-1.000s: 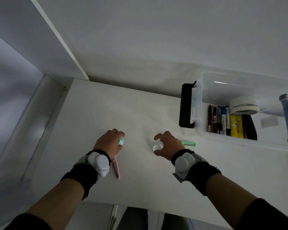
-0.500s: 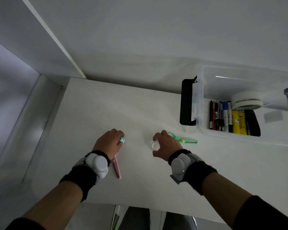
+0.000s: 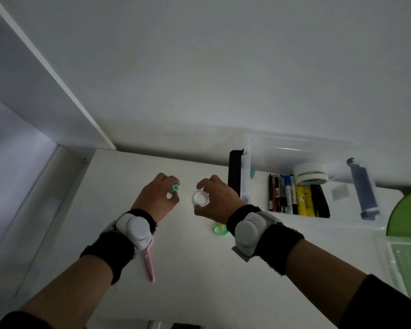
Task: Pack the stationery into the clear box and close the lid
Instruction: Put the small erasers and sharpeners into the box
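My left hand (image 3: pixel 160 194) is closed around a small teal-tipped object (image 3: pixel 174 188), raised above the white table (image 3: pixel 199 269). My right hand (image 3: pixel 217 198) grips a small round white object (image 3: pixel 200 198) between thumb and fingers, close beside the left hand. The clear box (image 3: pixel 318 148) stands open at the right, holding pens and markers (image 3: pixel 281 195), a yellow item (image 3: pixel 304 203), a black item (image 3: pixel 319 200), a roll of white tape (image 3: pixel 310 173) and a dark blue tool (image 3: pixel 363 188). A pink pen-like item (image 3: pixel 148 264) and green scissors (image 3: pixel 220 230) lie on the table under my wrists.
A black handle piece (image 3: pixel 234 174) is fixed on the box's left end. A green round thing (image 3: pixel 408 210) and a clear tray with green content (image 3: pixel 406 262) sit at the far right. A white wall runs behind the table, with a panel edge at the left.
Both hands have lifted off the table and moved forward with their objects. The green scissors, beside my right hand before, now lie under my right wrist.
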Motion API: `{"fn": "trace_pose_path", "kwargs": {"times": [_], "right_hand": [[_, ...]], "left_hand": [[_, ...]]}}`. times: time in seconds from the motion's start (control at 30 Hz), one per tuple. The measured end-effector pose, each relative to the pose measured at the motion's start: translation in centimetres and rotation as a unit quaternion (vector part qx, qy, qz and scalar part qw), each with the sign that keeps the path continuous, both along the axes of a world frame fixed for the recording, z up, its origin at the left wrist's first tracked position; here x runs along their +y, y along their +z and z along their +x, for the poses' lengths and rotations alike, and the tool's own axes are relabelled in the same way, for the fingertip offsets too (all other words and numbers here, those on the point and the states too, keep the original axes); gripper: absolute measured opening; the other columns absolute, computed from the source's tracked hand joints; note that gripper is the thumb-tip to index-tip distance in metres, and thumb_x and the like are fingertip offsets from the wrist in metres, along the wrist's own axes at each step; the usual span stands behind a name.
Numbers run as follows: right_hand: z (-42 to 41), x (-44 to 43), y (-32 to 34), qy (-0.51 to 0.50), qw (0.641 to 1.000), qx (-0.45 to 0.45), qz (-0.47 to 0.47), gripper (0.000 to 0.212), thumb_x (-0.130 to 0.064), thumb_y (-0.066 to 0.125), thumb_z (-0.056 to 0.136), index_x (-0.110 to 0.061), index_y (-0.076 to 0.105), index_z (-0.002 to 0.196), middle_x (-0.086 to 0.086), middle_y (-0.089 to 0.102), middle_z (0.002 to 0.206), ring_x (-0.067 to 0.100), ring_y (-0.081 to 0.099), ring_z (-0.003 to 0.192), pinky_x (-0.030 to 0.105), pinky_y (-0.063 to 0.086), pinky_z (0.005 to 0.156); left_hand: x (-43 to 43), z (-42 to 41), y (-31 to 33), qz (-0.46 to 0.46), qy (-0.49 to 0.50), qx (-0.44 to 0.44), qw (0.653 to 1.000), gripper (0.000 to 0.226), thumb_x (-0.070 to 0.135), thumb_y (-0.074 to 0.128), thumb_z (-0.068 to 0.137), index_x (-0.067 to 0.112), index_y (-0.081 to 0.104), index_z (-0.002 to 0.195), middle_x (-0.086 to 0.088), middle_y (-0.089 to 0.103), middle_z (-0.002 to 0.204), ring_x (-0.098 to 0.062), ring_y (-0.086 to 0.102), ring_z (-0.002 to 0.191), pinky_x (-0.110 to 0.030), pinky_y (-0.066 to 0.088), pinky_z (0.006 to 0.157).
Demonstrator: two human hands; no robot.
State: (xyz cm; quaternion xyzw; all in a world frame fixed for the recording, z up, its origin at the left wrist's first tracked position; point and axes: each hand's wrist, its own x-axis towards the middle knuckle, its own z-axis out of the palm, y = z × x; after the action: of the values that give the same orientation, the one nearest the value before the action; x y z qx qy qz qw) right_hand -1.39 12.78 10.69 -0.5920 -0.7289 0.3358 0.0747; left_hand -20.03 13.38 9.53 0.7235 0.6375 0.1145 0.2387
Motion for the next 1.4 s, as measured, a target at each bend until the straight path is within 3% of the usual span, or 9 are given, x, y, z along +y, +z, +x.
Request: {"fn": "trace_pose_path", "kwargs": {"times": [0.1,0.33,0.47,0.77,1.07,1.23,1.4], "right_hand": [[2.1,1.4,2.4,-0.02,0.999,0.021,0.033,0.056,-0.034,0.075,0.072,-0.016,0.055,0.12,0.004,0.052,0.118,0.024,0.058,0.101,0.032,0.048,0.087],[8.7,3.9,4.3,-0.066,0.994,0.015,0.08,0.043,-0.034,0.073,0.07,-0.018,0.057,0.107,0.003,0.052,0.107,0.026,0.058,0.092,0.035,0.05,0.08],[11.9,4.5,3.6,-0.081,0.994,0.004,0.078,0.048,-0.036,0.074,0.07,-0.017,0.057,0.111,0.003,0.051,0.11,0.025,0.06,0.092,0.037,0.051,0.083],[16.7,6.1,-0.9,-0.047,0.998,-0.034,-0.007,0.051,-0.031,0.074,0.075,-0.015,0.055,0.12,0.007,0.05,0.117,0.026,0.056,0.102,0.037,0.048,0.089],[16.9,6.6,-7.6,0.032,0.992,-0.06,-0.102,0.053,-0.027,0.074,0.077,-0.01,0.051,0.122,0.012,0.047,0.122,0.031,0.054,0.107,0.042,0.045,0.094],[17.0,7.1,-10.3,0.072,0.986,-0.08,-0.13,0.054,-0.028,0.074,0.076,-0.01,0.05,0.121,0.011,0.046,0.122,0.031,0.054,0.106,0.04,0.046,0.093],[17.0,7.2,-11.6,0.116,0.977,-0.113,-0.137,0.059,-0.035,0.074,0.076,-0.015,0.049,0.125,0.008,0.046,0.121,0.03,0.058,0.102,0.038,0.05,0.085]], "left_hand": [[0.9,1.9,1.4,0.03,0.008,-0.016,0.999,0.029,0.014,0.065,0.081,0.014,0.061,0.109,-0.006,0.06,0.103,-0.026,0.063,0.085,-0.033,0.052,0.077],[2.1,7.1,2.3,0.075,0.028,-0.071,0.994,0.018,0.015,0.064,0.083,0.012,0.063,0.101,-0.004,0.064,0.1,-0.021,0.064,0.083,-0.033,0.052,0.076],[2.3,9.1,2.0,0.074,0.027,-0.102,0.992,0.017,0.016,0.063,0.085,0.012,0.062,0.101,-0.003,0.066,0.097,-0.02,0.063,0.082,-0.038,0.054,0.077],[3.7,13.5,0.0,0.05,0.036,-0.154,0.986,0.02,0.019,0.061,0.088,0.013,0.061,0.107,-0.003,0.066,0.102,-0.017,0.066,0.084,-0.037,0.056,0.078],[5.0,14.9,-1.0,0.035,0.055,-0.191,0.98,0.022,0.028,0.061,0.089,0.024,0.06,0.111,0.007,0.062,0.105,-0.004,0.062,0.083,-0.008,0.048,0.068],[4.7,15.2,-1.5,0.047,0.068,-0.233,0.969,0.022,0.024,0.063,0.088,0.022,0.06,0.11,0.008,0.062,0.105,-0.004,0.064,0.081,-0.007,0.049,0.068],[4.5,15.1,-1.9,0.052,0.066,-0.246,0.966,0.022,0.025,0.063,0.088,0.023,0.06,0.11,0.008,0.062,0.104,-0.005,0.064,0.082,-0.014,0.053,0.07]]}}
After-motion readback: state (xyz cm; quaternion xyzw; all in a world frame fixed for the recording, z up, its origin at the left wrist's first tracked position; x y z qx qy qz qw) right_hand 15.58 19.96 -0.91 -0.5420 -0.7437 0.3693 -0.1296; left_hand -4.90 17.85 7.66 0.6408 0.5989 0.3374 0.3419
